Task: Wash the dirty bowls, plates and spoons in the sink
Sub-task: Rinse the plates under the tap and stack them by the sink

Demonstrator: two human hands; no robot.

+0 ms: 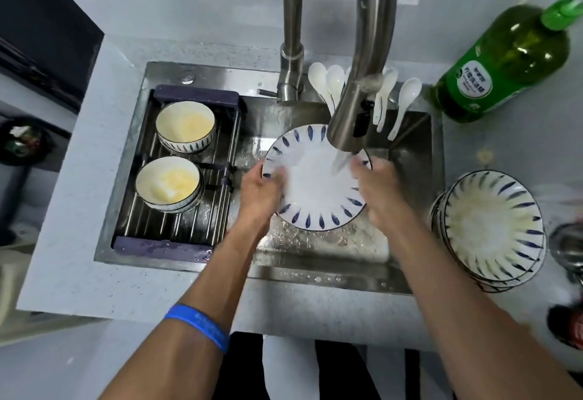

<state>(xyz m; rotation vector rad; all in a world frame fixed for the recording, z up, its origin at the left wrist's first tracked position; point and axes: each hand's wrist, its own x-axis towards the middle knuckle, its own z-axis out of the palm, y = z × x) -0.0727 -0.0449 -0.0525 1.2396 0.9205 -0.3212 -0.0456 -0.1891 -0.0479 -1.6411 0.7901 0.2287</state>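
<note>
Both hands hold a white plate (315, 179) with blue dashes over the sink (331, 242), tilted under the running faucet (353, 109). The left hand (262, 188) grips its rim at nine o'clock, fingers curled over the edge; the right hand (375, 185) clasps the rim at three o'clock (blurred, so finger detail is unclear). Two yellow-stained bowls (176, 153) sit on the rack (176, 216) at nine o'clock, white spoons (334, 84) stand at twelve, stacked plates (492, 229) wait at three, beside a green bottle (504, 65).
</note>
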